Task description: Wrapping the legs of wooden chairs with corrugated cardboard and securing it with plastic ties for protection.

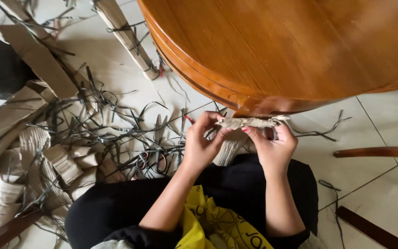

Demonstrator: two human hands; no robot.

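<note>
left hand (pixel 202 144) fingers pinching crumpled tan paper strip (pixel 250 122) | right hand (pixel 275 144) fingers gripping its other end | centre frame, below glossy round wooden surface (pixel 291 46)

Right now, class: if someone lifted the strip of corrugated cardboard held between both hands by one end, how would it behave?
The cardboard strip would probably droop: it already bends between the left hand and right hand. It is likely light, being thin. Its ragged edge suggests it tears easily.
</note>
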